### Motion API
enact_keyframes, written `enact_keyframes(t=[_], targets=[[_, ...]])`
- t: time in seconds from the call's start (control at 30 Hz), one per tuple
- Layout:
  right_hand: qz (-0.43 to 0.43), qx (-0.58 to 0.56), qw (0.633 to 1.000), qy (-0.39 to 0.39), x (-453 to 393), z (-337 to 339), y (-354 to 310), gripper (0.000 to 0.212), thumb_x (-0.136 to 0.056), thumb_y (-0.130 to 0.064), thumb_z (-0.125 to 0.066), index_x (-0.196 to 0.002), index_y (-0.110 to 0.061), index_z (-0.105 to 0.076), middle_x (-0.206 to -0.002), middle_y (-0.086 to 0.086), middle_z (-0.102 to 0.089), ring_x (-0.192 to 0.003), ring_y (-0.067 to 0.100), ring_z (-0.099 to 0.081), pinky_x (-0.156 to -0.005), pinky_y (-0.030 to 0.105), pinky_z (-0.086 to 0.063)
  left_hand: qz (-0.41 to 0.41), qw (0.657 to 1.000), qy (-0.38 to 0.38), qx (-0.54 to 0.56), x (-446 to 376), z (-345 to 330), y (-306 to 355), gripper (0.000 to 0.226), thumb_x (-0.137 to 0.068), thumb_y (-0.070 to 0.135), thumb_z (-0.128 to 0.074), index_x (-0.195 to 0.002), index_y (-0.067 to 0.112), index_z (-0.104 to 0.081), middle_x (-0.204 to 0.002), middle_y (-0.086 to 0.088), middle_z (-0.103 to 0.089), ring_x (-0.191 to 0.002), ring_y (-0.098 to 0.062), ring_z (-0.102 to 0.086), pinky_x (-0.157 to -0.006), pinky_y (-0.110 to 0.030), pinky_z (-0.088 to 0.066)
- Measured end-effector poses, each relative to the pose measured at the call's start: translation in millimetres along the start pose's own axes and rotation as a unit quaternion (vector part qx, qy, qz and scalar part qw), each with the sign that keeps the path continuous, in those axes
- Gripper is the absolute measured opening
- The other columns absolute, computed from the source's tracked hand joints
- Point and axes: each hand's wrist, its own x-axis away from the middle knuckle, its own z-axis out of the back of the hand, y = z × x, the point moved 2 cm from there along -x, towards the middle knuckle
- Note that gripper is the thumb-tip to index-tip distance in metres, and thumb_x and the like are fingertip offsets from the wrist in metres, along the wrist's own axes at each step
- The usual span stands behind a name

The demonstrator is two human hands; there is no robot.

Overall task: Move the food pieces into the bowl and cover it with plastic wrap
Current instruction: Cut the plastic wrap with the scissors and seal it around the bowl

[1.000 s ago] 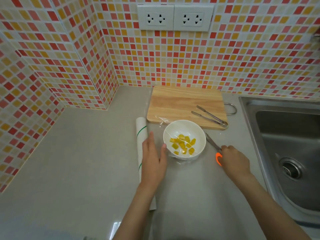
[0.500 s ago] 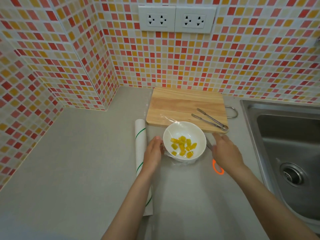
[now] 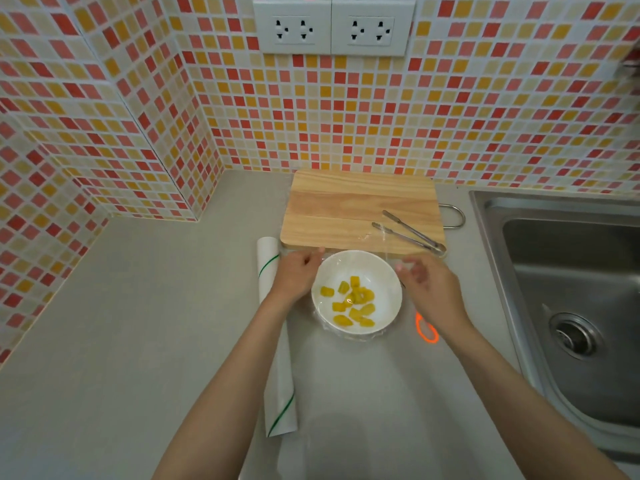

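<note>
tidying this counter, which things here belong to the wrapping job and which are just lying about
In the job: bowl, yellow food pieces, plastic wrap, wrap roll, left hand, right hand.

Lying about: cutting board, tongs, scissors.

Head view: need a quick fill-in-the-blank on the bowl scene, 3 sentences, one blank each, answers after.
1. The white round bowl holds ____ food pieces.
2. The metal tongs lie on the wooden ____.
3. The steel sink is to the ____ of the bowl, while the white plastic wrap roll lies under the forearm of the left hand.

Missing words: yellow; cutting board; right
</note>
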Motion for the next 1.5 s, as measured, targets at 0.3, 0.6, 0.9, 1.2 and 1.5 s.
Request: enact_keyframes(t=[0.3, 0.6, 0.9, 1.2, 1.5], targets=[[-0.024, -0.072, 0.981, -0.178, -81.4, -50.0, -5.9, 0.024, -0.087, -0.032, -0.061, -0.099, -0.011, -0.065, -0.076, -0.002, -0.059, -0.089, 0.023, -0.061, -0.083, 0.034, -0.044, 0.037, 0.995, 0.048, 0.075, -11.7, -7.1, -12.2, 0.049, -0.094, 0.040, -0.049, -0.057, 0.007, -0.046, -0.052, -0.006, -0.050, -0.049, -0.015, -0.046, -0.050, -0.021, -0.036], [-0.127, -0.174, 0.968, -0.132, -81.5, -53.3, 17.3, 0.040, -0.091, -0.015, -0.056, -0.052, -0.012, -0.049, -0.057, 0.007, -0.047, -0.058, 0.016, -0.044, -0.064, 0.029, -0.036, 0.072, 0.994, 0.037, 0.073, -18.9, -20.4, -24.5, 0.049, -0.093, 0.038, -0.050, -0.054, 0.010, -0.040, -0.053, -0.005, -0.042, -0.051, -0.014, -0.039, -0.050, -0.023, -0.031], [-0.189, -0.204, 0.950, -0.141, -69.8, -58.2, 27.0, 0.040, -0.091, -0.025, -0.056, -0.054, -0.014, -0.047, -0.056, 0.004, -0.044, -0.050, 0.012, -0.040, -0.051, 0.025, -0.032, 0.029, 0.997, 0.060, 0.028, -19.9, -25.8, -27.8, 0.041, -0.087, 0.038, -0.060, -0.057, 0.013, -0.045, -0.057, 0.003, -0.053, -0.057, -0.012, -0.048, -0.049, -0.011, -0.036], [-0.011, -0.056, 0.994, -0.091, -70.6, -57.5, 28.3, 0.049, -0.089, -0.018, -0.059, -0.045, -0.013, -0.039, -0.048, 0.003, -0.035, -0.054, 0.015, -0.034, -0.054, 0.031, -0.025, -0.011, 0.993, 0.071, -0.096, -22.2, -22.5, -25.8, 0.034, -0.081, 0.045, -0.062, -0.095, 0.014, -0.057, -0.078, -0.001, -0.065, -0.072, -0.022, -0.060, -0.060, -0.032, -0.044], [0.082, -0.115, 0.989, -0.046, -54.1, -16.6, 0.2, 0.030, -0.097, -0.019, -0.043, -0.114, -0.006, -0.063, -0.107, 0.005, -0.068, -0.101, 0.013, -0.061, -0.085, 0.005, -0.041, -0.084, 0.983, 0.151, 0.067, 8.8, -6.1, 4.0, 0.033, -0.098, 0.025, -0.037, -0.106, 0.012, -0.066, -0.086, 0.005, -0.068, -0.090, -0.015, -0.065, -0.075, -0.020, -0.044]])
